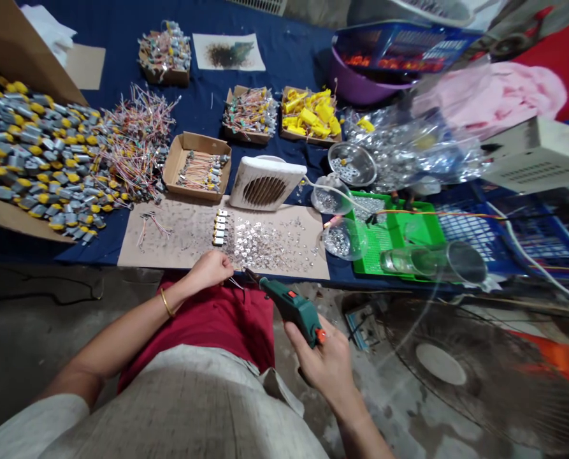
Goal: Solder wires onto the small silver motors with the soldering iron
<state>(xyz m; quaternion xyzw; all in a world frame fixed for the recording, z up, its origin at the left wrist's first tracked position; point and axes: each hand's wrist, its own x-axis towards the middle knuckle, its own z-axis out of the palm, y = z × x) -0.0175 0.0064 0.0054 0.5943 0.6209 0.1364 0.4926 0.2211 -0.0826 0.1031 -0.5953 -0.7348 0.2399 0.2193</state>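
Observation:
My right hand [329, 357] is wrapped round a green soldering gun [291, 309] with orange parts, its dark tip pointing up and left toward my other hand. My left hand [212, 268], with a gold bangle at the wrist, is closed in a pinch at the table's front edge. Thin wires [236, 282] stick out from its fingers near the tool's tip; what else it grips is hidden. Just beyond, on a cardboard sheet [188, 252], stands a short row of small parts [220, 227] beside many scattered tiny metal pieces [255, 245].
At the left, a large cardboard box [7, 223] holds many grey-and-yellow parts beside a wire pile [138, 137]. Behind the sheet are a small box [174, 156] and a white vent fan [267, 185]. Bowls [339, 239] and a green tray [384, 239] lie right. A floor fan [456, 370] stands lower right.

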